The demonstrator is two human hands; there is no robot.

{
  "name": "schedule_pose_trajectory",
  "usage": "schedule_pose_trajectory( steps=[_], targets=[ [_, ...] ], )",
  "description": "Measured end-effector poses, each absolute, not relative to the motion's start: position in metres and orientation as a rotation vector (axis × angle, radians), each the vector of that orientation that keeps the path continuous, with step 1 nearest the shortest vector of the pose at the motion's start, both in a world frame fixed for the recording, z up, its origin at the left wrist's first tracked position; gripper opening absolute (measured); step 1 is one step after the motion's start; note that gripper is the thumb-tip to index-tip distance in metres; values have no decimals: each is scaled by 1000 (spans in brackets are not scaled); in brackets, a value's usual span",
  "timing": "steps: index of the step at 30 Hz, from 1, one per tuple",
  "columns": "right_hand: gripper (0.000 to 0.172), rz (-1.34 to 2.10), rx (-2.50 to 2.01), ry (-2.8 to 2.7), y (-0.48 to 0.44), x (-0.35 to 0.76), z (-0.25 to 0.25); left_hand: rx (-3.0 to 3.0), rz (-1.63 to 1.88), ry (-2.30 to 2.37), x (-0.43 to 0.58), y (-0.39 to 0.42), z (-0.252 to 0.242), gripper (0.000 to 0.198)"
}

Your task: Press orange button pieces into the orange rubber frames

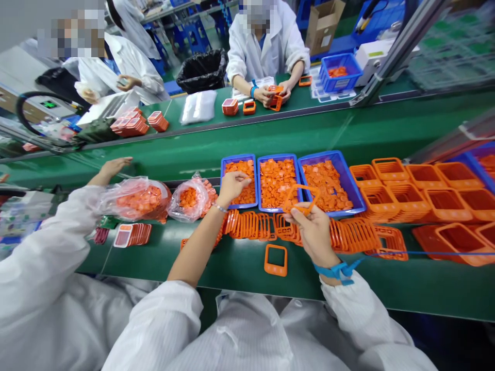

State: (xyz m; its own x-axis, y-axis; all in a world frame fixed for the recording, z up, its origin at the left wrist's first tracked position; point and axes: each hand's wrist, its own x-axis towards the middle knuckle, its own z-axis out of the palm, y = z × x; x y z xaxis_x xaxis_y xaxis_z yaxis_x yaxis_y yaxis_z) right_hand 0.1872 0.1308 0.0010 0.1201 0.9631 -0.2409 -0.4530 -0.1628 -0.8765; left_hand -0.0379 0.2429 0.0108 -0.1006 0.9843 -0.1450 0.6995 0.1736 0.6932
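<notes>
At far left, a green-lit display (pixel 48 104) shows digits too small to read; a black-lined bin (pixel 203 72) stands behind the facing bench; the left hand (pixel 235 185) is over the left blue tray (pixel 237 157), fingers bent, grip indeterminable; a loose frame (pixel 276 270) lies on the green worktop (pixel 240 270); the right hand (pixel 314 226) pinches an orange frame (pixel 308 187); beyond, the carton (pixel 320 26) bears an illegible label (pixel 327 40).

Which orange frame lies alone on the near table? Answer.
The orange frame lying flat, lower left of the right hand in view; others there are lined up, stacked or held.
</notes>
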Motion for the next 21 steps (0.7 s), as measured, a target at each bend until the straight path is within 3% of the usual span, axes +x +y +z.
schedule_pose_trajectory(
  steps=[3,7,11,16,21],
  targets=[
    [42,1483,-1033,-596,136,183,0,1393,918,1666,-19,208,23,23],
    [40,1531,-952,-587,134,171,4,1063,1299,1303,21,157,31,17],
    [36,1521,-891,-638,125,160,10,851,1360,1254,53,128,21,17],
    [36,1530,-877,-630,113,153,9,787,1513,1393,70,117,4,38],
    [35,1515,-900,-622,107,155,10,823,1322,1170,64,113,6,38]
  ],
)
